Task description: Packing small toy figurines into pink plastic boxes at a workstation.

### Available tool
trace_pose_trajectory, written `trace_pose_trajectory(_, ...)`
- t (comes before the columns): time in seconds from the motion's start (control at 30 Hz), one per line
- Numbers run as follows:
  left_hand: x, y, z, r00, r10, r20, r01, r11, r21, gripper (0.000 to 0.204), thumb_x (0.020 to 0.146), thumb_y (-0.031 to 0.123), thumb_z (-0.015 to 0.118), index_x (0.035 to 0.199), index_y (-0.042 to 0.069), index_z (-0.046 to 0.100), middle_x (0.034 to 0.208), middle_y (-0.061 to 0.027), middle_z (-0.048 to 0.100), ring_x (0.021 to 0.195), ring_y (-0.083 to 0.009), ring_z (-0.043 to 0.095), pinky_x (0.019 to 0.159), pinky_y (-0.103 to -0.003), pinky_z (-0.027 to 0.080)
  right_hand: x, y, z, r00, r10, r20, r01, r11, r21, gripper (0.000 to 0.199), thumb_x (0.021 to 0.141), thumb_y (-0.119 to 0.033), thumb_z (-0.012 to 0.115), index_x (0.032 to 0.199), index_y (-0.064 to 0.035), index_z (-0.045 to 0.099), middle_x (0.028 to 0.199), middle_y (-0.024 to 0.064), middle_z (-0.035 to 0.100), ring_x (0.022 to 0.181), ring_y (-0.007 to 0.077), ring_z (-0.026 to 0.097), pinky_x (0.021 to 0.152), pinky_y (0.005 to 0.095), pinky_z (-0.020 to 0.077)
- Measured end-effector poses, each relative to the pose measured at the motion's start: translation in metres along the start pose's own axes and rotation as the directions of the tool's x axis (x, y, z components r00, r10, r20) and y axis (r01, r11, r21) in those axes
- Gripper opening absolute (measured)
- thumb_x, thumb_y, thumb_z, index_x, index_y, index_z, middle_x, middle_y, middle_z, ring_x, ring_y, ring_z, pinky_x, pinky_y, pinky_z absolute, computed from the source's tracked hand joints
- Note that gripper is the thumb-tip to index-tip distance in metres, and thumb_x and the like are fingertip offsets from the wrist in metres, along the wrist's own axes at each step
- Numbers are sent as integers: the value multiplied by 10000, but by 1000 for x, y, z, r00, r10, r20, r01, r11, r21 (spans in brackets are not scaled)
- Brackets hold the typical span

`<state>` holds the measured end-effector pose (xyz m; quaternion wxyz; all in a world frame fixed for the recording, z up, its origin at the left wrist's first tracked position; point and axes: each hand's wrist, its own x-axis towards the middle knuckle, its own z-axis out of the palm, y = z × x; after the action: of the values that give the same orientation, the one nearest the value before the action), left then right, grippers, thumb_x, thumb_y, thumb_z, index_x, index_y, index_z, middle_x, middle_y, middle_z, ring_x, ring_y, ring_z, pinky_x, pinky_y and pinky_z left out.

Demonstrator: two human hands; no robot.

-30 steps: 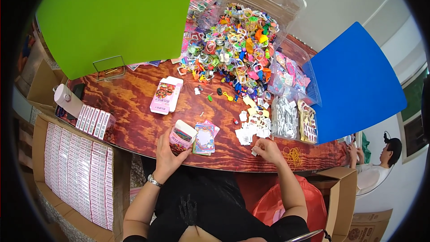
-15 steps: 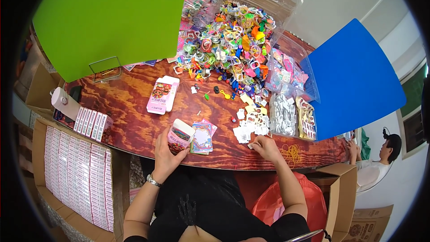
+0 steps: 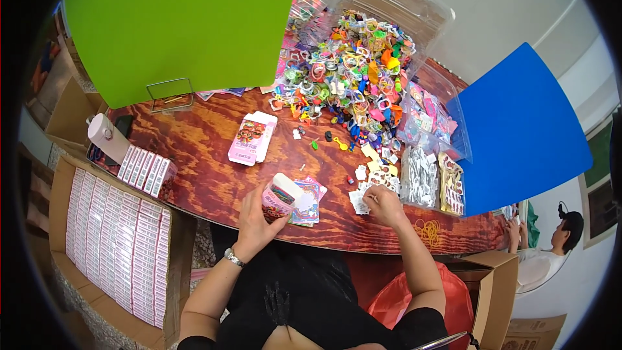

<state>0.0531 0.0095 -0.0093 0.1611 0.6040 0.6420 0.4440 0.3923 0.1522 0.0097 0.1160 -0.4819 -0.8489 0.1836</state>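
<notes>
My left hand (image 3: 258, 225) is closed around a small pink printed box (image 3: 277, 206), its white top flap open and something patterned showing inside. Just right of the box lies a stack of colourful cards (image 3: 307, 206) with pink and blue borders. My right hand (image 3: 385, 207) pinches with thumb and finger at the near edge of a spread of small white paper slips (image 3: 358, 201); whatever lies between the fingertips is too small to make out. Farther off, a flattened-looking pink and white box (image 3: 251, 139) rests on the wooden table (image 3: 207, 175).
A heap of small plastic trinkets (image 3: 353, 68) spills from a clear bin at the back. Clear trays of packets (image 3: 420, 178) stand right, beside a blue board (image 3: 518, 136). Yellow rubber bands (image 3: 428, 233) lie near the edge. A carton of pink boxes (image 3: 116, 240) stands left; another person (image 3: 547, 253) sits right.
My right hand has moved forward and slightly left, over the paper slips. The left hand still grips the pink box. The whole view has shifted a little.
</notes>
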Motion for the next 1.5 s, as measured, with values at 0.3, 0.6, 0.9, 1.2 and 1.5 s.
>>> trace_pose_trajectory(0.3, 2, -2, 5, 999, 39, -25, -39, 999, -14, 906, 710, 222, 870, 1441, -27, 396, 1255, -240, 552, 1152, -410, 537, 978, -475, 458, -16, -1, -4, 978, 153, 145, -126, 975, -181, 192, 878, -264, 719, 1004, -123, 685, 933, 149, 718, 898, 364, 688, 766, 467, 537)
trace_pose_trajectory(0.6, 1, 1, 3, 998, 57, -39, -55, 998, 43, 871, 711, 221, 866, 1417, -25, 419, 1242, -225, 567, 1132, -398, 553, 954, -471, 472, 3, -28, -29, 1000, 28, -3, -28, 1000, -8, 130, 876, -192, 725, 922, -72, 708, 854, 127, 681, 745, 285, 645, 683, 407, 511)
trace_pose_trajectory(0.9, 1, 11, 9, 980, 154, -125, -140, 983, 115, 810, 682, 185, 881, 1361, -1, 480, 1202, -208, 601, 1071, -395, 594, 886, -453, 511, 55, -171, -2, 847, -516, -128, 529, 841, 115, 149, 850, -115, 752, 965, -58, 677, 862, 148, 674, 747, 346, 673, 634, 422, 542)
trace_pose_trajectory(1.2, -3, 3, -5, 976, 83, -202, -78, 996, 33, 1043, 717, 295, 902, 1508, -21, 300, 1312, -241, 566, 1165, -387, 593, 968, -455, 500, 53, -193, -2, 777, -573, -263, 620, 769, 158, 339, 833, -19, 763, 1154, -27, 654, 1154, 151, 639, 882, 251, 703, 707, 343, 591)
trace_pose_trajectory(1.5, -4, 0, -11, 966, 136, -220, -158, 984, -86, 843, 705, 249, 911, 1385, 100, 435, 1236, -188, 600, 1084, -354, 652, 856, -420, 567, 43, -182, 39, 750, -541, -382, 639, 742, 203, 207, 849, -35, 764, 1051, -15, 720, 1080, 143, 641, 859, 234, 695, 694, 326, 577)
